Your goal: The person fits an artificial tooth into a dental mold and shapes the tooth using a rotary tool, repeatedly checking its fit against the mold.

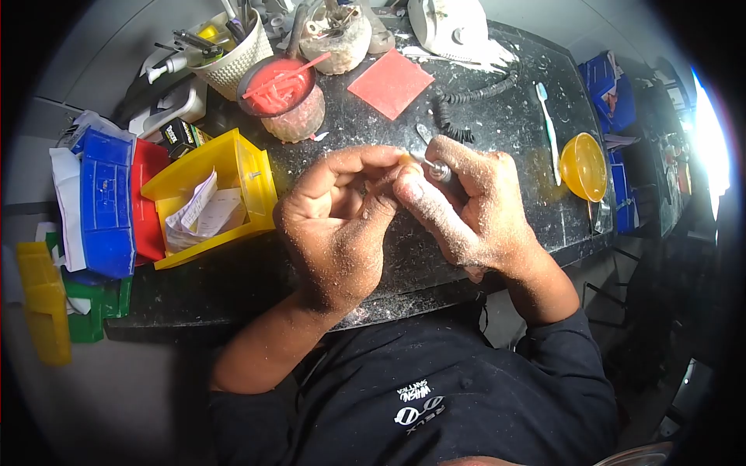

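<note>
Over the dark bench, my left hand (342,213) pinches a tiny yellowish piece (406,158) between thumb and fingertips; most of the piece is hidden. My right hand (474,202) is closed around a metal rotary handpiece (438,169), whose thin tip points left at the piece. The two hands meet at the fingertips. Pale dust covers both hands. A coiled black cord (454,128) lies just beyond my right hand. Behind the hands a red square sheet (391,84) lies flat on the bench.
A yellow bin (256,182) with papers stands left, beside red (148,186) and blue bins (105,221). Further back are a bowl of red material (272,85), a woven cup (233,70) of tools and a white device (447,27). A toothbrush (549,128) and yellow bowl (583,168) are right.
</note>
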{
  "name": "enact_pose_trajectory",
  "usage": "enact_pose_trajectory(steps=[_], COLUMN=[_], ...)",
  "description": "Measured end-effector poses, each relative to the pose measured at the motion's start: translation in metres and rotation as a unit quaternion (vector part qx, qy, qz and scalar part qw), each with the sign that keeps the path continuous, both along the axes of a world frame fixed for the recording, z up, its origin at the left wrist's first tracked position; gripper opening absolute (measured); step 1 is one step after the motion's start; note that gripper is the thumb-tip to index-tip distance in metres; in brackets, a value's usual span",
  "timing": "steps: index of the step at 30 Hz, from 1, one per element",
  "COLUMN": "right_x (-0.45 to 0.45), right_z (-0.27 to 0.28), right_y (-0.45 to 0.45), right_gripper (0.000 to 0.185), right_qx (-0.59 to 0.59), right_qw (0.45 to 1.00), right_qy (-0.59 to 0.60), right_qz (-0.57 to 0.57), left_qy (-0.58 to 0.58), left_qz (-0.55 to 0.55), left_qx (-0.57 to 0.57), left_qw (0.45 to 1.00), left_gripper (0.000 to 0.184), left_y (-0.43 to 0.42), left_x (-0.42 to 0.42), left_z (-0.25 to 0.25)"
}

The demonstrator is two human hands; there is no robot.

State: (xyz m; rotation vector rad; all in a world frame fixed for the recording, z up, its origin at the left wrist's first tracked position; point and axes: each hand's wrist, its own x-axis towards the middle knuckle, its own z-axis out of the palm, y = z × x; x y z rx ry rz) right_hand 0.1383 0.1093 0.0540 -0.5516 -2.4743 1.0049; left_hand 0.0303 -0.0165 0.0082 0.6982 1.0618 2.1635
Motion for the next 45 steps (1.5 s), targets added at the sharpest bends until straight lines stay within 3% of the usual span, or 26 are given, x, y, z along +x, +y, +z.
enact_pose_trajectory(steps=[5, 8, 11, 21, 27, 30, 36, 38, 45], right_x=[0.0, 0.0, 0.0, 0.0, 0.003, 0.001, 0.001, 0.003, 0.006], right_z=[-0.002, 0.001, -0.001, 0.009, -0.001, 0.006, 0.0, 0.011, -0.001], right_y=[-0.001, -0.001, -0.002, 0.002, 0.0, 0.0, 0.002, -0.003, 0.0], right_gripper=[0.05, 0.049, 0.05, 0.057, 0.055, 0.053, 0.054, 0.052, 0.058], right_qx=[-0.004, -0.021, -0.003, -0.047, 0.016, -0.018, 0.016, -0.046, 0.01], right_qw=[1.0, 0.999, 1.0, 0.995, 1.0, 0.999, 1.0, 0.998, 1.0], right_qy=[0.025, -0.023, 0.018, -0.082, -0.008, -0.048, -0.018, -0.053, -0.011], right_qz=[0.004, -0.005, 0.001, -0.03, -0.003, -0.014, -0.001, -0.005, 0.022], left_qy=[0.008, 0.005, -0.007, 0.023, 0.001, -0.011, -0.016, -0.027, -0.015], left_qz=[0.001, 0.0, 0.01, 0.016, 0.002, -0.003, -0.009, -0.019, 0.014], left_qx=[-0.005, -0.011, -0.012, -0.015, -0.028, -0.027, -0.032, -0.034, -0.018], left_qw=[1.0, 1.0, 1.0, 1.0, 1.0, 1.0, 0.999, 0.999, 1.0], left_gripper=[0.021, 0.021, 0.021, 0.021, 0.021, 0.022, 0.025, 0.027, 0.029], left_y=[0.0, 0.0, 0.0, -0.001, 0.001, 0.002, 0.0, 0.0, 0.0], left_x=[-0.001, 0.0, 0.001, 0.0, -0.002, -0.002, -0.004, -0.007, -0.008], left_z=[0.0, 0.001, 0.0, 0.0, -0.001, -0.004, -0.004, -0.005, -0.013])
